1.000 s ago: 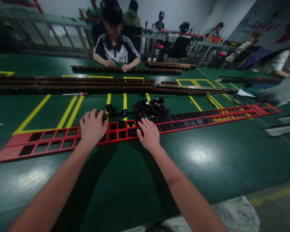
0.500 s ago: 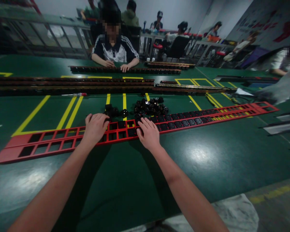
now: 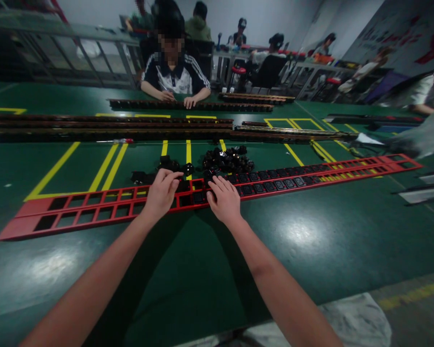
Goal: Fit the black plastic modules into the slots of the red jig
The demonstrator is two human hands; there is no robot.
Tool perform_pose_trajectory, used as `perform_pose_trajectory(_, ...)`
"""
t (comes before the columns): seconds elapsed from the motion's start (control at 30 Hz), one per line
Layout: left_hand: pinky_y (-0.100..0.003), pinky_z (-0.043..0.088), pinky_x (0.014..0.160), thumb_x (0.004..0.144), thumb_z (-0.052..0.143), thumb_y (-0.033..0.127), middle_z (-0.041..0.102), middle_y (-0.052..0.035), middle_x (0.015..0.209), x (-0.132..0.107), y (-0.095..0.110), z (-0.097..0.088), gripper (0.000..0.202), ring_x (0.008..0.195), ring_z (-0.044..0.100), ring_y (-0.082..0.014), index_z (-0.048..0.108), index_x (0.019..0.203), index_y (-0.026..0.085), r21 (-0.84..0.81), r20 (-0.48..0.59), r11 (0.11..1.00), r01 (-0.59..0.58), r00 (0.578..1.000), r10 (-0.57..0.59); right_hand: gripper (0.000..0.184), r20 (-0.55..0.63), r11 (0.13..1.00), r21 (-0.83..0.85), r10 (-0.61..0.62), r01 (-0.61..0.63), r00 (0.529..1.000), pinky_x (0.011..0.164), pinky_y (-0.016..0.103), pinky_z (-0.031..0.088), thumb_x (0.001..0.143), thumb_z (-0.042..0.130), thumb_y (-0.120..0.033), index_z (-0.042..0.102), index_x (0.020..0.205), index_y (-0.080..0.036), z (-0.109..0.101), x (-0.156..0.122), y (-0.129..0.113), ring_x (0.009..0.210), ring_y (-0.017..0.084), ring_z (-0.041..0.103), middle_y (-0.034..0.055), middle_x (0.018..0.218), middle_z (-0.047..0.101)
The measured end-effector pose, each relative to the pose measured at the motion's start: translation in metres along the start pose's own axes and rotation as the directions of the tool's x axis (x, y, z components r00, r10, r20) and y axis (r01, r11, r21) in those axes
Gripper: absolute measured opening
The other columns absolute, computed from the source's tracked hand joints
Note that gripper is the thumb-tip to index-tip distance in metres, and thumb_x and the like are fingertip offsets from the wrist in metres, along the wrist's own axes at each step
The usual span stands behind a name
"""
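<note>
A long red frame (image 3: 94, 212) with rows of rectangular slots lies across the green table in front of me. Its right half holds black socket inserts (image 3: 285, 183). My left hand (image 3: 161, 193) is curled over the frame's middle, its fingertips pinched on a black socket piece at an open slot. Just to the right, my right hand (image 3: 222, 200) lies flat on the frame with its fingers stretched over the last filled slots. A pile of loose black socket pieces (image 3: 226, 159) sits just beyond the frame. A few strays (image 3: 139, 177) lie to the pile's left.
Long dark strips (image 3: 108, 126) lie side by side across the table's middle. A person sits opposite with both hands on another strip (image 3: 188, 105). More people work at tables behind. Grey metal parts (image 3: 419, 193) lie at the right, and yellow lines mark the table.
My left hand has moved right along the red frame, from the empty slots to beside my right hand, uncovering a stray black piece. My right hand has stayed put.
</note>
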State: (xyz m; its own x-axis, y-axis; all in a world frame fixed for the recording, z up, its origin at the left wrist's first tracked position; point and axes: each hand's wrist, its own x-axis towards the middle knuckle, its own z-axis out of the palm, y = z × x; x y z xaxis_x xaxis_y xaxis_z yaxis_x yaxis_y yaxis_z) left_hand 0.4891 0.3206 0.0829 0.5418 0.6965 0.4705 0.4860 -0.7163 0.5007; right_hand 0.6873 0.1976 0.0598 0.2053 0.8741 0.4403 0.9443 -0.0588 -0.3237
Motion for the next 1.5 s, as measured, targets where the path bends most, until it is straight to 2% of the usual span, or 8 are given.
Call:
perform_pose_trajectory(0.3,-0.040,0.048,0.105,0.103,0.037,0.035,0.064,-0.0093,0.127,0.016,-0.004,0.020,0.039,0.119,0.059,-0.0225,0.062,0.129,0.020,-0.194,0.088,0.981,-0.019,0.995,0.037,0.037,0.006,1.000,-0.004,0.002,-0.002,1.000,0.120,0.045,0.035,0.100,0.047,-0.032,0.066,0.131,-0.023,-0.002,0.000,-0.001,0.142,0.023,0.048,0.0042,0.147,0.058)
perform_pose_trajectory(0.57,-0.048,0.046,0.104,0.095,0.048,0.020,0.059,-0.0121,0.126,0.007,0.001,0.023,0.037,0.117,0.054,-0.0283,0.057,0.130,0.018,0.030,0.166,0.993,-0.114,0.980,0.107,0.037,0.005,1.000,-0.001,-0.006,0.006,1.000,0.120,0.044,0.035,0.100,0.047,-0.031,0.066,0.130,-0.021,-0.002,-0.001,-0.001,0.142,0.022,0.048,0.0048,0.147,0.059)
perform_pose_trajectory(0.7,-0.047,0.049,0.104,0.094,0.054,0.022,0.057,-0.0117,0.123,0.004,0.005,0.024,0.029,0.117,0.056,-0.0276,0.056,0.123,0.019,-0.002,0.119,0.987,-0.164,0.979,0.163,0.037,0.013,1.000,0.020,-0.003,0.003,1.000,0.120,0.045,0.035,0.100,0.049,-0.031,0.066,0.130,-0.022,-0.002,-0.001,0.000,0.142,0.023,0.048,0.0056,0.147,0.059)
perform_pose_trajectory(0.9,-0.048,0.049,0.109,0.096,0.054,0.020,0.054,-0.0121,0.130,-0.002,0.011,0.022,0.043,0.124,0.057,-0.0266,0.046,0.138,0.023,-0.023,0.097,0.965,-0.260,0.960,0.261,0.036,0.030,1.000,0.028,-0.001,0.000,1.000,0.120,0.047,0.036,0.098,0.051,-0.028,0.067,0.130,-0.021,-0.004,0.000,-0.001,0.142,0.025,0.048,0.0065,0.146,0.059)
perform_pose_trajectory(1.03,-0.051,0.050,0.108,0.098,0.046,0.016,0.054,-0.0133,0.134,-0.002,0.009,0.025,0.040,0.127,0.054,-0.0276,0.050,0.137,0.023,-0.019,0.122,0.958,-0.285,0.951,0.285,0.036,0.029,1.000,0.030,-0.007,0.006,1.000,0.120,0.046,0.036,0.099,0.050,-0.029,0.066,0.130,-0.021,-0.005,-0.001,-0.001,0.142,0.024,0.048,0.0066,0.146,0.059)
perform_pose_trajectory(1.17,-0.047,0.053,0.102,0.099,0.036,0.013,0.046,-0.0142,0.140,0.000,0.006,0.028,0.042,0.121,0.057,-0.0248,0.056,0.135,0.023,-0.019,0.151,0.964,-0.264,0.953,0.263,0.036,0.031,1.000,0.030,-0.009,0.008,0.999,0.120,0.046,0.036,0.099,0.051,-0.029,0.066,0.130,-0.021,-0.005,-0.001,0.000,0.142,0.024,0.048,0.0069,0.146,0.059)
perform_pose_trajectory(1.37,-0.053,0.049,0.096,0.095,0.057,0.036,0.058,-0.0128,0.122,0.005,0.012,0.025,0.043,0.112,0.056,-0.0311,0.058,0.136,0.022,0.140,0.231,0.964,-0.225,0.954,0.189,0.036,0.028,1.000,0.030,-0.010,0.009,1.000,0.120,0.046,0.036,0.099,0.050,-0.029,0.066,0.130,-0.021,-0.004,-0.001,0.000,0.142,0.024,0.048,0.0069,0.147,0.059)
perform_pose_trajectory(1.5,-0.051,0.048,0.096,0.094,0.059,0.036,0.063,-0.0100,0.120,0.009,0.014,0.032,0.041,0.112,0.056,-0.0305,0.060,0.133,0.024,0.108,0.216,0.986,-0.127,0.971,0.101,0.036,0.020,1.000,0.022,-0.016,0.015,1.000,0.120,0.046,0.036,0.099,0.050,-0.030,0.066,0.130,-0.020,-0.004,-0.001,0.001,0.141,0.024,0.049,0.0064,0.147,0.059)
